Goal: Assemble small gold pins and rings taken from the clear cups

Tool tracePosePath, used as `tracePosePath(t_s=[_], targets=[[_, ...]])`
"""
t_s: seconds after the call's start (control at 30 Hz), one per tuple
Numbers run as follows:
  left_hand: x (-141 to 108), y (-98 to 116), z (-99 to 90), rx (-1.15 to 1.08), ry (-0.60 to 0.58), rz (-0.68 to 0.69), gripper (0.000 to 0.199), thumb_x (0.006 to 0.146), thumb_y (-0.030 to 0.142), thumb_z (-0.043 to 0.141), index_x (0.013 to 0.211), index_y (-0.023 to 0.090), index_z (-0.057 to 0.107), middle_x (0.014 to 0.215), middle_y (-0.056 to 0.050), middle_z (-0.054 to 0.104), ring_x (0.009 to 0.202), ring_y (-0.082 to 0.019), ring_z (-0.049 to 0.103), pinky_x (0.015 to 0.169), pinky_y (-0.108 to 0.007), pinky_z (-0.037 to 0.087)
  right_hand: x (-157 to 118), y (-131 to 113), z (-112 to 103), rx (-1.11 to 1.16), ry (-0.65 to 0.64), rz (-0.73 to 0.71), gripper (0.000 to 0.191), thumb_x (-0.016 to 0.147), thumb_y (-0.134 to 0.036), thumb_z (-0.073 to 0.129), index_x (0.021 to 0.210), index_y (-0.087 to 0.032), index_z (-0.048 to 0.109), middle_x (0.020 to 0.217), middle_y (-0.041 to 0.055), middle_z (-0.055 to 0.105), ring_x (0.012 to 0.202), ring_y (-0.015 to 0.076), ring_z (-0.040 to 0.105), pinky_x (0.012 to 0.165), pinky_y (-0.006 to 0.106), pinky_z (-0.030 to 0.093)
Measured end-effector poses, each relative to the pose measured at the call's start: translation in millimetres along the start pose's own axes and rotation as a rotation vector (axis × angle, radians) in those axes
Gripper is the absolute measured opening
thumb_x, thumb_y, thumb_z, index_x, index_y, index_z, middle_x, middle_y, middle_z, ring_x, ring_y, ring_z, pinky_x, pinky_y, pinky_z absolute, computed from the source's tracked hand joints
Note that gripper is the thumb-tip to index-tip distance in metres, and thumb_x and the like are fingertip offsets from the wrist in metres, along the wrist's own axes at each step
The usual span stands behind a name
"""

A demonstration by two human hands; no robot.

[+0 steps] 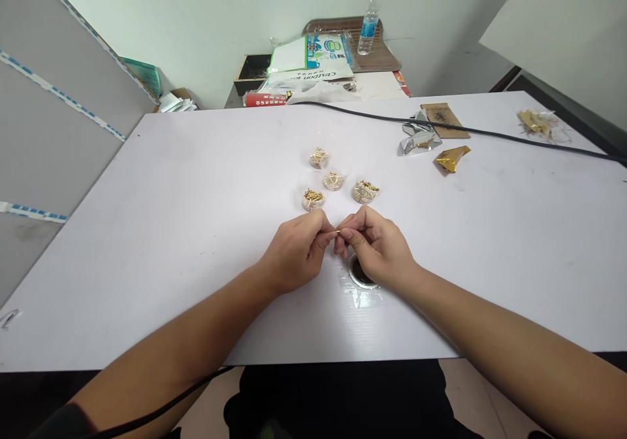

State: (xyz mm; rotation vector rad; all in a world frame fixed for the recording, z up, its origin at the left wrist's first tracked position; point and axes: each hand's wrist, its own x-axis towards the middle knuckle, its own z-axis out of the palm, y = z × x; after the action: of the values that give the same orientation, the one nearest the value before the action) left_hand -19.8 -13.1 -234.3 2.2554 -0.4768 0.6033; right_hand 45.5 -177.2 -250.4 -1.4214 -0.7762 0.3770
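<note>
My left hand (300,246) and my right hand (376,243) meet over the white table, fingertips pinched together. Between them shows a tiny gold-coloured metal piece (337,232), gripped from both sides; its exact kind is too small to make out. Just beyond my hands stand several small clear cups of gold-coloured pieces: one cup (313,198) by my left knuckles, another cup (366,191) beyond my right hand, a third cup (334,180) between and a further cup (319,157) behind. Partly hidden under my right hand lies a dark round dish (360,273) with a pale rim.
A black cable (372,115) runs across the back of the table (147,230). Silver wrappers (418,142), a gold foil packet (452,159), brown card (445,120) and a clear bag (541,125) lie back right. A water bottle (371,17) stands behind the table.
</note>
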Motion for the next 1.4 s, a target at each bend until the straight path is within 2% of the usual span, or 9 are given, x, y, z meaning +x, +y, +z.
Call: tracePosePath(t_s=[0.3,0.53,0.67,0.77,0.83,0.93,1.03,1.2,1.4], targets=[[-3.1,-3.9,5.9,0.134,0.046,0.101,0.02,0.095,0.011,0.045,0.077,0.018,0.039,0.068,0.001,0.051,0.059,-0.01,0.044,0.055,-0.023,0.037,-0.3,0.3,4.6,0.087,0.031,0.115,0.038,0.092,-0.049,0.062,0.079,-0.02,0.043,0.066,0.0026,0.063,0.057,0.0131,0.058,0.05,0.026,0.046],[-3.9,-5.6,6.7,0.185,0.044,0.101,0.021,0.092,0.009,0.043,0.074,0.018,0.038,0.066,0.001,0.048,0.057,-0.01,0.042,0.052,-0.022,0.036,3.2,0.0,4.6,0.108,0.005,0.192,0.047,0.085,-0.061,0.065,0.077,-0.019,0.044,0.063,0.0015,0.061,0.053,0.0117,0.055,0.048,0.025,0.044],[-1.4,-4.1,4.5,0.099,0.021,0.028,0.021,0.095,0.012,0.044,0.075,0.018,0.041,0.065,0.001,0.056,0.057,-0.009,0.048,0.053,-0.022,0.038,7.0,-2.7,0.6,0.111,-0.048,0.212,0.047,0.085,-0.06,0.065,0.077,-0.019,0.044,0.066,0.0023,0.063,0.055,0.0122,0.059,0.052,0.026,0.048],[0.8,-2.4,1.7,0.002,0.016,-0.048,0.016,0.095,0.012,0.047,0.08,0.017,0.047,0.071,0.001,0.064,0.062,-0.009,0.056,0.058,-0.021,0.043,7.9,-3.8,-4.1,0.032,-0.045,0.142,0.04,0.093,-0.056,0.056,0.086,-0.018,0.048,0.075,0.0051,0.066,0.065,0.0142,0.063,0.062,0.03,0.052],[1.7,-1.9,0.2,0.003,0.045,-0.053,0.014,0.095,0.014,0.051,0.081,0.016,0.05,0.072,0.001,0.064,0.063,-0.009,0.057,0.058,-0.021,0.043,7.5,-4.2,-8.6,-0.127,-0.044,0.054,0.035,0.099,-0.052,0.048,0.092,-0.018,0.05,0.078,0.0052,0.066,0.067,0.0146,0.062,0.063,0.03,0.05],[1.9,-2.1,-1.0,0.036,0.068,-0.036,0.013,0.095,0.017,0.053,0.082,0.016,0.052,0.07,0.002,0.062,0.061,-0.008,0.055,0.056,-0.019,0.042,7.1,-5.1,-16.0,-0.399,-0.078,-0.127,0.032,0.102,-0.041,0.039,0.086,-0.018,0.052,0.074,0.0041,0.06,0.065,0.0147,0.055,0.061,0.03,0.043],[1.7,-2.1,-0.9,0.048,0.05,-0.008,0.012,0.094,0.016,0.053,0.083,0.016,0.054,0.071,0.001,0.062,0.062,-0.008,0.055,0.058,-0.02,0.043,7.6,-6.2,-20.5,-0.491,-0.122,-0.27,0.029,0.1,-0.031,0.037,0.079,-0.018,0.052,0.073,0.0043,0.057,0.066,0.0155,0.052,0.062,0.03,0.041],[1.7,-2.0,-1.0,0.039,0.019,-0.006,0.012,0.095,0.017,0.053,0.084,0.015,0.056,0.072,0.0,0.063,0.064,-0.008,0.056,0.06,-0.02,0.044,8.5,-7.1,-21.5,-0.487,-0.163,-0.221,0.025,0.096,-0.02,0.042,0.075,-0.018,0.054,0.065,0.001,0.057,0.06,0.0126,0.052,0.058,0.026,0.041],[1.3,-3.5,-2.6,0.029,-0.01,0.009,0.013,0.096,0.016,0.05,0.086,0.013,0.057,0.074,0.0,0.061,0.066,-0.007,0.053,0.063,-0.019,0.044,9.1,-7.3,-24.5,-0.482,-0.175,-0.211,0.026,0.098,-0.022,0.042,0.078,-0.016,0.059,0.061,-0.0011,0.055,0.056,0.0098,0.05,0.054,0.022,0.04]])
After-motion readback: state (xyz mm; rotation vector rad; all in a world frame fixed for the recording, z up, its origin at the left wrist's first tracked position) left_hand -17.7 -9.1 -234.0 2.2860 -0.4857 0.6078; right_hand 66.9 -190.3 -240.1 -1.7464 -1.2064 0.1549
